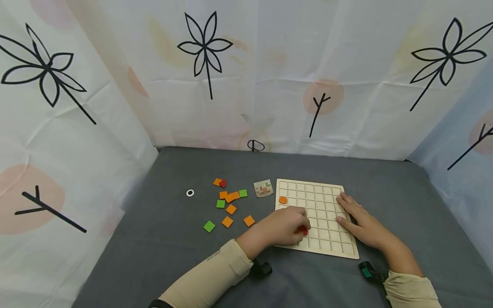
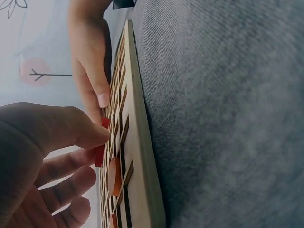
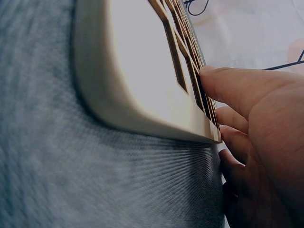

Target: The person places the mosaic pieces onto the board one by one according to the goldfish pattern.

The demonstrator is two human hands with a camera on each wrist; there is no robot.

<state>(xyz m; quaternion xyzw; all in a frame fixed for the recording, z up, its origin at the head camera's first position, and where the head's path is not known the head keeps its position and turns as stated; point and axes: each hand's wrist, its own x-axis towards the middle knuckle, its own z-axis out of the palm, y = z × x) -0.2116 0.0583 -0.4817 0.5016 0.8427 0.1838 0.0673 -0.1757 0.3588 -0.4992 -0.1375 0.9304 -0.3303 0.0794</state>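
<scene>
Over the lower left part of the wooden grid board point(image 1: 327, 222), my left hand point(image 1: 283, 224) pinches a small red piece point(image 1: 303, 231) between thumb and finger. In the left wrist view the thumb tip partly covers this red piece point(image 2: 99, 156), right at the grid surface. An orange disc point(image 2: 114, 175) lies in a cell near the thumb. Another orange disc point(image 1: 283, 199) shows near the board's upper left corner in the head view. My right hand point(image 1: 362, 220) rests on the board's right edge with fingers extended; its thumb point(image 3: 228, 85) touches the top in the right wrist view.
Left of the board lie several orange square tiles point(image 1: 227, 221), green tiles point(image 1: 209, 226) and a red piece point(image 1: 223, 183). A small patterned card point(image 1: 263, 188) sits beside the board's upper left corner. Farther left is a white ring point(image 1: 190, 193). Fabric walls point(image 1: 254, 115) surround the grey table point(image 1: 185, 256).
</scene>
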